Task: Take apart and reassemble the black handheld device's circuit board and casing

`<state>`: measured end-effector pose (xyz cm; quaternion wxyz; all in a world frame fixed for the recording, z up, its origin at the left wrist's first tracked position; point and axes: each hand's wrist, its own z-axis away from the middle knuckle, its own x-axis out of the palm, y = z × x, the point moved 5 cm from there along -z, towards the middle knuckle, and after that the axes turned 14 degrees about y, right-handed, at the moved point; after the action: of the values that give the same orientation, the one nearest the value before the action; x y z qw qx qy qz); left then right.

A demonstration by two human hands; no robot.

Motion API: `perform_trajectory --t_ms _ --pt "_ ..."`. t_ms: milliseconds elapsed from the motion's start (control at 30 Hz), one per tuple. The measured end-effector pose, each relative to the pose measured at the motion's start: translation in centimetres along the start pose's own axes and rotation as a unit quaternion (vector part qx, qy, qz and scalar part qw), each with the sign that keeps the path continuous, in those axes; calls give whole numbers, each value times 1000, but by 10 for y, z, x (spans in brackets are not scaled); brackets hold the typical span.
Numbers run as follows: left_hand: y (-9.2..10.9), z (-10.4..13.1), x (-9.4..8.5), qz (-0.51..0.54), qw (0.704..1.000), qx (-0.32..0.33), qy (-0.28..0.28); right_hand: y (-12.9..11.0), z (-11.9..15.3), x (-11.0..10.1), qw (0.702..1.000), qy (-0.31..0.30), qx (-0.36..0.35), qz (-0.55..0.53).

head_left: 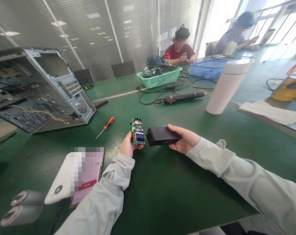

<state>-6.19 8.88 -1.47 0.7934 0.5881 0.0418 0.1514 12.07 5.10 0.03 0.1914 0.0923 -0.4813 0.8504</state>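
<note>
My left hand (128,146) is closed around a green circuit board (137,132) that carries a small dark screen and stacked parts. Fingers of my right hand (185,138) wrap the right end of a black box-shaped case (160,135). The case is tilted a little, its left end close beside the board with a narrow gap between. Both things are held above the green table. Beyond my left hand, an orange-handled screwdriver (109,122) lies on the tabletop.
An opened computer case (62,88) stands at the left. Near me lie a white power bank (64,176), a pink-screened device (89,176) and two grey rolls (23,215). Farther off are a black electric screwdriver (182,98), a pinkish bottle (226,89), a green basket (160,80) and two people.
</note>
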Motion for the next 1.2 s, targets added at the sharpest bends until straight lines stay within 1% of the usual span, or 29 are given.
perform_trajectory --t_ms 100,167,233,300,400,533,567,700,767,900,1067,1200 --pt "0 -1 0 8 1000 17 5 6 6 3 995 2 88 -44" --pt "0 0 0 9 1000 22 3 6 10 5 992 2 115 -50" --pt "0 1 0 9 1000 25 4 5 12 4 990 16 126 -61" --pt "1 2 0 8 1000 26 8 5 12 4 989 13 131 -67" --pt "1 2 0 6 1000 19 11 7 8 5 989 -28 129 -60" --pt "1 1 -1 8 1000 13 17 11 -2 4 992 -68 93 -42" --pt "1 1 -1 9 1000 14 17 12 -3 4 993 -68 91 -41" --pt "1 0 -2 4 1000 18 13 13 0 4 992 -23 107 -68" --pt "0 0 -2 0 1000 18 14 12 4 7 992 -18 106 -73" --pt "2 1 -1 7 1000 24 18 9 9 11 992 -43 103 -65" --pt "2 2 -1 11 1000 24 16 8 10 11 985 -103 124 -67" --pt "2 2 -1 9 1000 20 13 5 11 9 985 -96 117 -88"
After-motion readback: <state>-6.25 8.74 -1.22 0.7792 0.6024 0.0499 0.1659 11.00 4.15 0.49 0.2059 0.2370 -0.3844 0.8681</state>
